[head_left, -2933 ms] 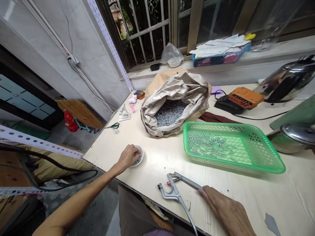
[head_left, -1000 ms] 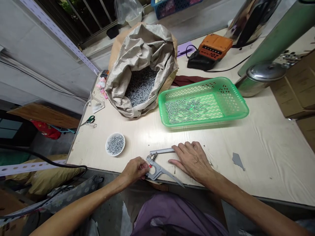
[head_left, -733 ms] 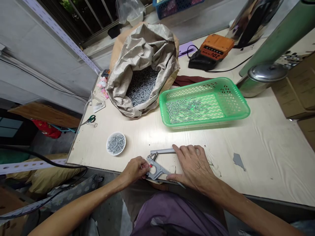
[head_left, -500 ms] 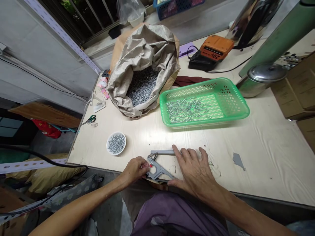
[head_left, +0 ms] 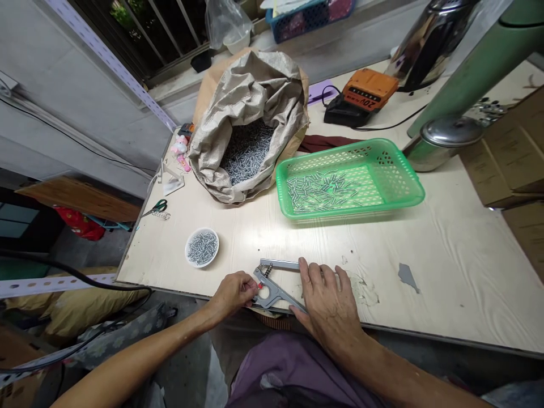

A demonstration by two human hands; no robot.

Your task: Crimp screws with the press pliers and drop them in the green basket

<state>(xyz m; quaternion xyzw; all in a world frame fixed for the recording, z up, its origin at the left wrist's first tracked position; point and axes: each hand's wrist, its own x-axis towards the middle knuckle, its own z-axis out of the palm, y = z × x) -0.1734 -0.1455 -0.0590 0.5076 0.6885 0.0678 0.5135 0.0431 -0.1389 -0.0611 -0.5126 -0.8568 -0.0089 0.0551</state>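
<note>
A grey metal plier-like hand tool point(head_left: 275, 294) with a coil spring between its two handles lies at the table's front edge. My right hand point(head_left: 329, 300) is around the handle ends, its fingers over the upper handle and the thumb at the lower one. At the tool's left end, my left hand point(head_left: 236, 292) is closed in a pinch beside a small red part point(head_left: 260, 286). What those fingertips hold is hidden. To the left of the tool stands a white bowl point(head_left: 202, 247) full of small metal springs or pins.
Behind stands a paper sack point(head_left: 255, 79) full of small metal pieces. A green basket point(head_left: 351, 212) holds more slender ones. Scissors point(head_left: 159, 207) lie at the left edge. An orange 20V battery point(head_left: 369, 88), a lidded metal pot point(head_left: 450, 133) and cardboard boxes point(head_left: 505, 153) are at the right.
My right hand's fingers have drawn closer together on the upper handle, and the hand sits slightly further left. My left hand stays pinched at the tool's end. The view has shifted a little.
</note>
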